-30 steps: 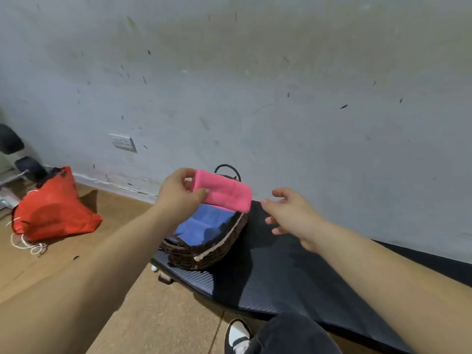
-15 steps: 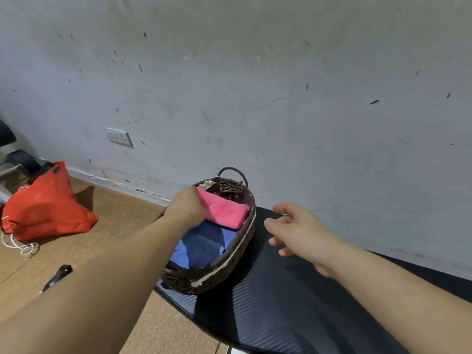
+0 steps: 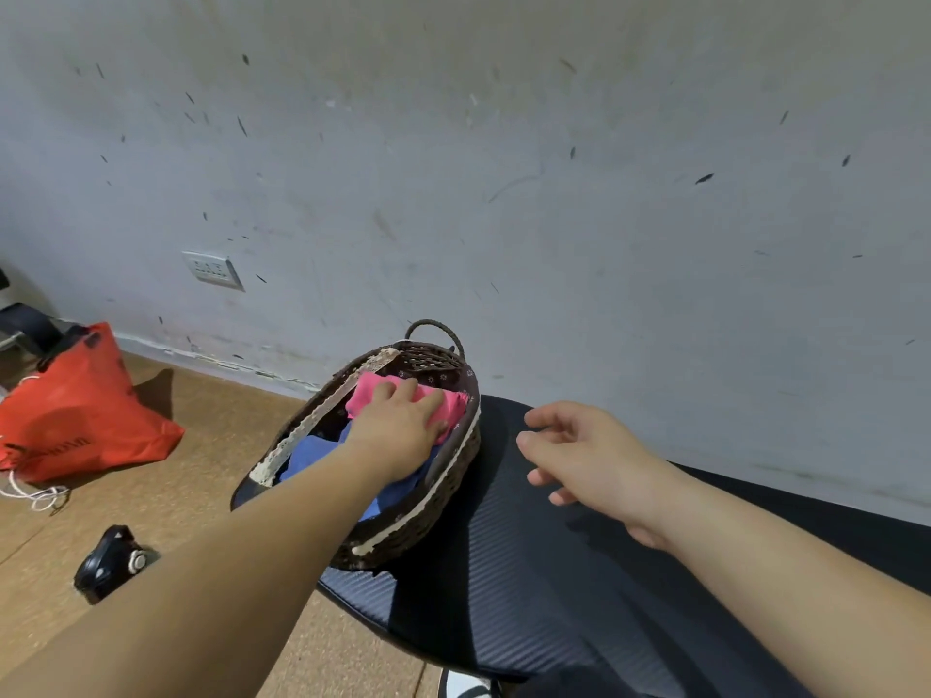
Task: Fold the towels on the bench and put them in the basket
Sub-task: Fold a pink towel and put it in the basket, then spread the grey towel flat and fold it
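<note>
The left hand (image 3: 398,430) is covering much of the pink towel (image 3: 367,395), so its near edge and its folds are lying hidden, and the forearm is crossing over part of the blue towel (image 3: 311,454) beneath. The basket (image 3: 418,526) is sitting at the left end of the worktop (image 3: 529,596), its long axis pointing away toward the wall and its loop handle at the far end. The pink towel is lying inside at that far end, its length running across the basket from rim to rim, on top of the blue one. The left hand is pressing flat on it with fingers straight; the right hand (image 3: 589,455) is hovering just right of the basket, fingers loosely curled, holding nothing. Left of the basket, a red bag (image 3: 75,410) is slumping on the floor, with a small black object (image 3: 108,561), too unclear to name, nearer. A wall socket (image 3: 211,269) is showing above the bag.
</note>
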### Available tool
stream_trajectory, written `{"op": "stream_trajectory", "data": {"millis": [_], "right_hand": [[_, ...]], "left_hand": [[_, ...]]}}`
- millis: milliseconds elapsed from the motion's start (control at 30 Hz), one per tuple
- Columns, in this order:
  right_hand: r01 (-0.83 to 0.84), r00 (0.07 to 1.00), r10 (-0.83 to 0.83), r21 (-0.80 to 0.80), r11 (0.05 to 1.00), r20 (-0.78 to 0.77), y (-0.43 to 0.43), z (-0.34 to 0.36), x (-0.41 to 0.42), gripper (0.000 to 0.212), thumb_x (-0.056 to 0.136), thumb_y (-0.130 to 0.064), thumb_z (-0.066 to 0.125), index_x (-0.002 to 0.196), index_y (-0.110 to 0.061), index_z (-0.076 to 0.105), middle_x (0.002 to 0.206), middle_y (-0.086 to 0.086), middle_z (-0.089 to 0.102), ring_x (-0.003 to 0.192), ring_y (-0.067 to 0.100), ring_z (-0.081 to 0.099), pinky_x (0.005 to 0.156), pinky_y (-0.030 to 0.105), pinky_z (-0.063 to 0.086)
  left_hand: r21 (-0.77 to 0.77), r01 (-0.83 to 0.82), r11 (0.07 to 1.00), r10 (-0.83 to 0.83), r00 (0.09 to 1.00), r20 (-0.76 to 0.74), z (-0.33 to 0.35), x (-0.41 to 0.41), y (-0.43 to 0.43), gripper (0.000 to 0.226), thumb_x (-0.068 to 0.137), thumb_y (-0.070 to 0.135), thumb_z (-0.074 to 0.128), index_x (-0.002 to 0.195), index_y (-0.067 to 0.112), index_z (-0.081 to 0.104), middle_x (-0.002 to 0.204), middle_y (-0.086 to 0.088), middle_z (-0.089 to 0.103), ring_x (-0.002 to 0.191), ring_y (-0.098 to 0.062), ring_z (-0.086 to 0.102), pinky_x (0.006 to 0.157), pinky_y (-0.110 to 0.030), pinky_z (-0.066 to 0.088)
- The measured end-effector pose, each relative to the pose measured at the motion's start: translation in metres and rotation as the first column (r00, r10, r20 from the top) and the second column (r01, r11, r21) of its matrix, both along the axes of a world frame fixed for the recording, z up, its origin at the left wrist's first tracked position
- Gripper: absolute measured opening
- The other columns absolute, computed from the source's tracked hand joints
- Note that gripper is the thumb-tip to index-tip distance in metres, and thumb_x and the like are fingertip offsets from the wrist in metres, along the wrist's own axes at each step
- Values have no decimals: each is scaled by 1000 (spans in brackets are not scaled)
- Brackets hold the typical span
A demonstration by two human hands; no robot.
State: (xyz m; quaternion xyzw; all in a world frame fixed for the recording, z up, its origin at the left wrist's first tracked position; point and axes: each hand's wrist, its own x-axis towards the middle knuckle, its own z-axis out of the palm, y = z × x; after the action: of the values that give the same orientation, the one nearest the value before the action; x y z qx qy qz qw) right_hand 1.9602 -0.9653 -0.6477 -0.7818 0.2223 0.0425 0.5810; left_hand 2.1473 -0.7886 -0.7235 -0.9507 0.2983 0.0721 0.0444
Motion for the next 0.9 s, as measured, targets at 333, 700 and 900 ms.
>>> {"op": "stream_trajectory", "data": {"millis": [333,700,900], "right_hand": [[91,996,-90,-61,994,8,-69,24,-87,15,96,-34,62,104,-24,71,107,-2,71,93,14,74,79,35,61],[268,909,-353,-341,901,-220,-236,-10,-275,33,93,-45,64,107,-16,71,103,0,71,91,18,66,82,34,53],[332,735,-611,-630,703,-295,-321,-61,-379,50,96,-45,56,132,-10,59,135,12,58,127,32,53,101,37,44]], "left_hand": [[-484,167,859,-188,982,6,62,-98,-74,36,98,19,58,134,18,64,138,2,59,128,-20,54,110,-34,42],[-638,299,710,-576,767,-281,40,-305,-248,35,98,27,61,132,32,63,122,18,66,108,1,62,97,-24,52],[-622,360,695,-667,645,-372,12,-378,-314,35,98,27,62,132,35,63,118,21,65,102,4,64,98,-27,54]]}}
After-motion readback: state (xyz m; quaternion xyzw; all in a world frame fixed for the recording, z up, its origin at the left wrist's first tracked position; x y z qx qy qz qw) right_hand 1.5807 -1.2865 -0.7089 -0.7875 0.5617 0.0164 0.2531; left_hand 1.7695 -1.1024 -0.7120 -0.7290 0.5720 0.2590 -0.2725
